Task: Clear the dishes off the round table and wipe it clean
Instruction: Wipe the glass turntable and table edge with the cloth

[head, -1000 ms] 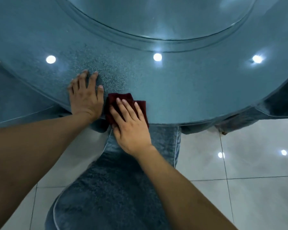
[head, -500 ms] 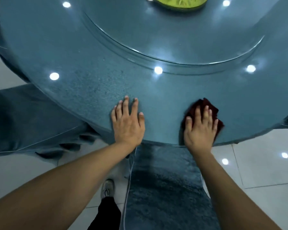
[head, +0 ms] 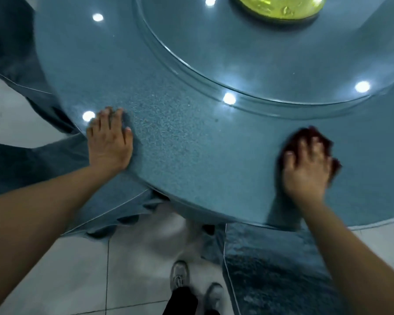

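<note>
On the table edge, near side: both hands down.
Table: round, blue speckled top w/ glass turntable in the middle; a yellow-green dish sits at its centre, cut off by the frame top.
Left hand: flat on the top, fingers straight and together, holding nothing.
Right hand: pressed on a dark red cloth, fingers spread; blurred, so prob. not gripping it.
Cloth: on the table by the near rim, right of the left hand, well apart from it.
Floor: pale tiles, two shoes below.
</note>
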A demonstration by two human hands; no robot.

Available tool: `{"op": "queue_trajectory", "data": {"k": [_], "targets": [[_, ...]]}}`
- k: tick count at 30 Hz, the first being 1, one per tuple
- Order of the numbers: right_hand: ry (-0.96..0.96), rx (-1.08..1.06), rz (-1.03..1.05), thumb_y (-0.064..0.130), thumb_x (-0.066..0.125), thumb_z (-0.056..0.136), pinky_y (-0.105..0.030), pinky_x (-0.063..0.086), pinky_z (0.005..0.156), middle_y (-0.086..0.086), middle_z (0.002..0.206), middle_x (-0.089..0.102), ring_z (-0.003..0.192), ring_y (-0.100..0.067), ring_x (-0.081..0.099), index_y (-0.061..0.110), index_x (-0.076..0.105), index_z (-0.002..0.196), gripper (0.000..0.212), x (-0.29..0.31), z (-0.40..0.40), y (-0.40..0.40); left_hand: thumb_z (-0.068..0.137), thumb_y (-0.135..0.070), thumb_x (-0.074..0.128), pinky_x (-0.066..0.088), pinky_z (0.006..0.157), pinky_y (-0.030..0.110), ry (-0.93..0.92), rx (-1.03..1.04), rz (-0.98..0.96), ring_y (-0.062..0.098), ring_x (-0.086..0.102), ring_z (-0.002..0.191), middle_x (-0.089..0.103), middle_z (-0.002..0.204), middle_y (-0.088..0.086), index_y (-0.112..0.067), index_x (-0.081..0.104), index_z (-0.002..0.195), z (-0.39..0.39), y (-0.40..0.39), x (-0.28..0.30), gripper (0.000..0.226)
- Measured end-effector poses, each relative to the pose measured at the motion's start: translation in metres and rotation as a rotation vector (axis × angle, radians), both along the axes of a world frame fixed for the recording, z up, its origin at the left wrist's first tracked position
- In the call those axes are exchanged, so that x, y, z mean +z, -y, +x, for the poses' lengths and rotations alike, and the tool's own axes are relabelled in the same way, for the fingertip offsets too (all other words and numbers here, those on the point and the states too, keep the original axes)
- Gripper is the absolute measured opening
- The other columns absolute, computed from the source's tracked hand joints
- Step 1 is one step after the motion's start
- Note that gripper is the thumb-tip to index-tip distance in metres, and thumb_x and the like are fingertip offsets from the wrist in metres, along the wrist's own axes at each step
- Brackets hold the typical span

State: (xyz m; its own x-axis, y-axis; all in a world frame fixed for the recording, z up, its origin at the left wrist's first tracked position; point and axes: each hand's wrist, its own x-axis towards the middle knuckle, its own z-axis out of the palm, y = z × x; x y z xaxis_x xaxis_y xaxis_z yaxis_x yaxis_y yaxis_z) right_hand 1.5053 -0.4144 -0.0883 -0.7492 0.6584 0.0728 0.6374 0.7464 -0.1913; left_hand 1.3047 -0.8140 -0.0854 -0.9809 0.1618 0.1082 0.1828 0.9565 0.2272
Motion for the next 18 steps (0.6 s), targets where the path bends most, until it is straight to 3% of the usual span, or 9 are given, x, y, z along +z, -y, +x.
{"op": "queue_trajectory", "data": {"k": [3, 5, 14, 18], "targets": [[0.011, -0.324, -0.127, 0.052, 0.022, 0.091, -0.053, 0.003, 0.123, -0.011, 0.166, 0.016, 0.154, -0.025, 0.012, 0.018, 0.029, 0.157, 0.074, 0.006, -0.026, -0.021, 0.099, -0.037, 0.034, 0.016, 0.122, 0.050, 0.008, 0.053, 0.080, 0.036, 0.030, 0.145, 0.035, 0.158, 0.012, -0.017, 0.042, 0.149, -0.005, 0.003, -0.009, 0.054], [-0.012, -0.314, -0.116, 0.050, 0.023, 0.093, -0.052, 0.001, 0.124, -0.011, 0.166, 0.015, 0.154, -0.024, 0.011, 0.018, 0.028, 0.158, 0.072, 0.005, -0.056, 0.005, 0.103, -0.034, 0.036, 0.010, 0.124, 0.046, 0.006, 0.069, 0.086, 0.032, 0.026, 0.149, 0.032, 0.161, 0.007, -0.021, 0.039, 0.152, -0.004, 0.002, -0.011, 0.050], [-0.132, 0.632, -0.077, 0.043, 0.042, 0.093, -0.048, 0.013, 0.123, -0.008, 0.158, 0.038, 0.149, -0.023, 0.029, 0.022, 0.049, 0.147, 0.059, -0.002, -0.195, 0.228, 0.102, -0.036, 0.025, 0.008, 0.126, 0.042, 0.028, 0.071, 0.085, 0.028, 0.024, 0.151, 0.034, 0.161, 0.006, -0.023, 0.037, 0.153, -0.008, 0.008, -0.012, 0.054], [-0.116, 0.718, -0.111, 0.043, 0.045, 0.094, -0.046, 0.010, 0.124, -0.005, 0.160, 0.035, 0.150, -0.019, 0.026, 0.026, 0.047, 0.148, 0.057, -0.005, -0.187, 0.253, 0.103, -0.035, 0.024, 0.009, 0.126, 0.043, 0.012, 0.062, 0.092, 0.027, 0.024, 0.151, 0.033, 0.162, 0.005, -0.023, 0.037, 0.154, -0.006, 0.007, -0.011, 0.054]]}}
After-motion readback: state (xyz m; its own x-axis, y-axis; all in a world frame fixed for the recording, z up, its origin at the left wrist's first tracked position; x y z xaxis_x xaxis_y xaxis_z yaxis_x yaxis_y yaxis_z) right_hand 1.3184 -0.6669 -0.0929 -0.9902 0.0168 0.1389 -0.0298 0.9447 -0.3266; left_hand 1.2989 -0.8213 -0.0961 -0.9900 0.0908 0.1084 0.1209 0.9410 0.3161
